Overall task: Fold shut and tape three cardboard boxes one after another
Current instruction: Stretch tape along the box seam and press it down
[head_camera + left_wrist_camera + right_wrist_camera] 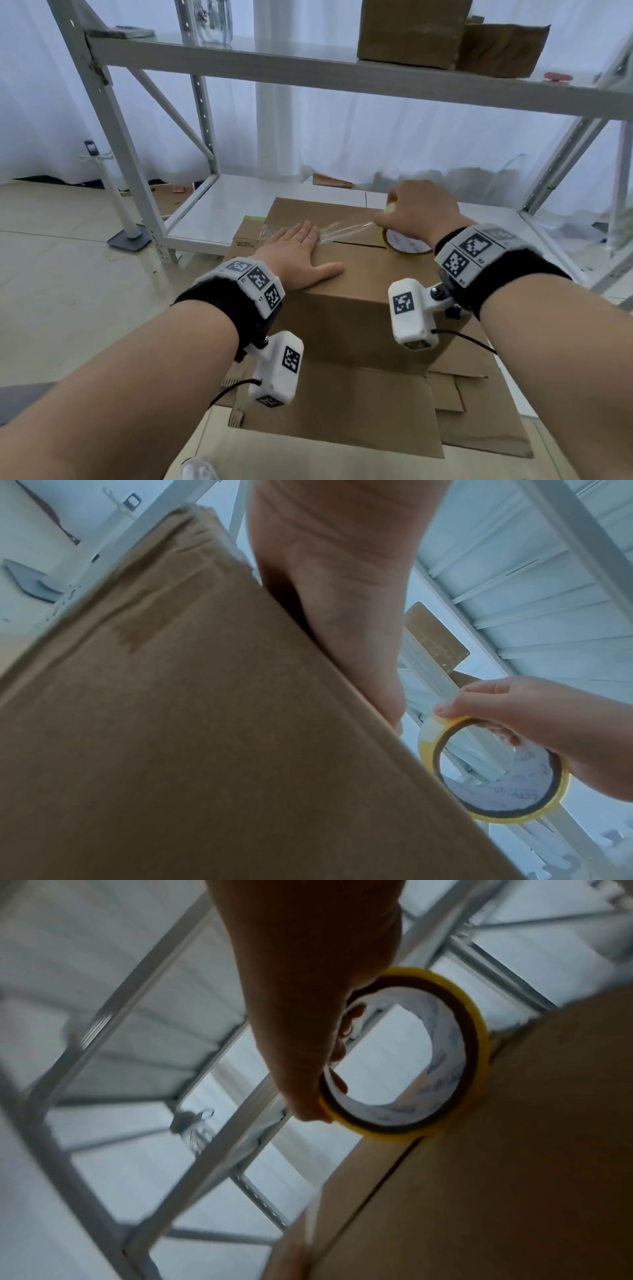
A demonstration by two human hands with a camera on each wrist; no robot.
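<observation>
A closed brown cardboard box [370, 274] stands in front of me, its top flaps meeting at a dark seam [359, 245]. My left hand [301, 253] lies flat on the box top with straight fingers, pressing down the end of a clear tape strip [346, 228]. My right hand [418, 214] grips a yellow-edged tape roll [407, 245] standing on the seam, the strip stretched from it to the left hand. In the left wrist view the box [205, 723] fills the frame, with the tape roll [493, 772] at its edge. The right wrist view shows the roll [411, 1056] held on the box [496, 1164].
More flattened and open cardboard [359, 411] lies beneath and in front of the box. A white metal shelving rack [239, 68] stands behind, with two cardboard boxes [445, 34] on its upper shelf. A white stand [126, 222] is on the floor at the left.
</observation>
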